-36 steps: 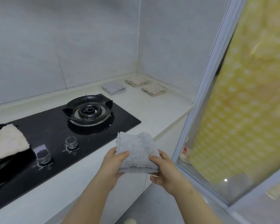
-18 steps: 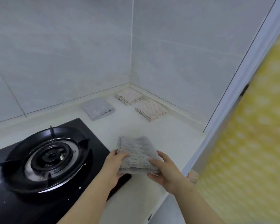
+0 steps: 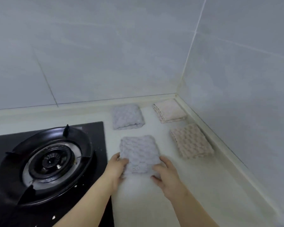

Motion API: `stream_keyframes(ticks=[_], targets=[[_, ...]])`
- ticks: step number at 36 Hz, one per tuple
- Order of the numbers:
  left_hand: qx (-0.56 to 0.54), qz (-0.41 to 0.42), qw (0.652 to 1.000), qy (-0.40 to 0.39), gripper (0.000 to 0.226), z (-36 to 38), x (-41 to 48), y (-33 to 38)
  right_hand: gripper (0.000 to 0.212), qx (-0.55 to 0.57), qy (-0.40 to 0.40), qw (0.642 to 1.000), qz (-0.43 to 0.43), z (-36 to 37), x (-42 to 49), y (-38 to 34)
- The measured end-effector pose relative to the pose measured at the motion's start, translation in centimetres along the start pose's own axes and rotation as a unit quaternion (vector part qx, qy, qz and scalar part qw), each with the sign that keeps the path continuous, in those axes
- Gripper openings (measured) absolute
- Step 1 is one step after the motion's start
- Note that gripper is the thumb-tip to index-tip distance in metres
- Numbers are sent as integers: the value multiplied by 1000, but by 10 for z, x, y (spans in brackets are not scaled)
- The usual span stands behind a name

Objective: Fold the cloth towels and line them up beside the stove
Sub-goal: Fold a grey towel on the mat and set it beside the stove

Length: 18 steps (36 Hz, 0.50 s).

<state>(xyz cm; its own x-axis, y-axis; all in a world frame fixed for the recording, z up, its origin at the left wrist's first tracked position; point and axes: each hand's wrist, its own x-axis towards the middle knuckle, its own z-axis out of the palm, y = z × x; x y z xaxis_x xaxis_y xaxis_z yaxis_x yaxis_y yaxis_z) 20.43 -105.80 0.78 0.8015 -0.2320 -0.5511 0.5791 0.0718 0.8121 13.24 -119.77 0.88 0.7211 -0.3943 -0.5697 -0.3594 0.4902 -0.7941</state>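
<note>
A folded grey towel (image 3: 138, 151) lies low over the white counter just right of the black stove (image 3: 44, 161). My left hand (image 3: 117, 167) grips its near left edge and my right hand (image 3: 166, 174) grips its near right edge, thumbs on top. Behind it a second folded grey towel (image 3: 127, 117) lies flat by the back wall. Two folded beige towels lie to the right, one in the corner (image 3: 170, 110) and one in front of it (image 3: 191, 140).
The stove's round burner grate (image 3: 49, 159) rises at the left. The white counter (image 3: 203, 185) ends at tiled walls behind and to the right, with a raised lip along both.
Both hands have carried the folded grey towel forward from the counter's front edge to a spot in front of the other grey towel. The view has swung towards the corner.
</note>
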Motion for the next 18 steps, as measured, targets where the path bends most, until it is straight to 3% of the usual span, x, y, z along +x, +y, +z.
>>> stream_keyframes(ticks=[9,18], targets=[[69,49,991,107,32,22,9,0,45,-52,-32,998,-7,-2,32,-16],[249,81,947,184,65,31,-15,1,27,-107,-27,991,-69,-18,37,-22]])
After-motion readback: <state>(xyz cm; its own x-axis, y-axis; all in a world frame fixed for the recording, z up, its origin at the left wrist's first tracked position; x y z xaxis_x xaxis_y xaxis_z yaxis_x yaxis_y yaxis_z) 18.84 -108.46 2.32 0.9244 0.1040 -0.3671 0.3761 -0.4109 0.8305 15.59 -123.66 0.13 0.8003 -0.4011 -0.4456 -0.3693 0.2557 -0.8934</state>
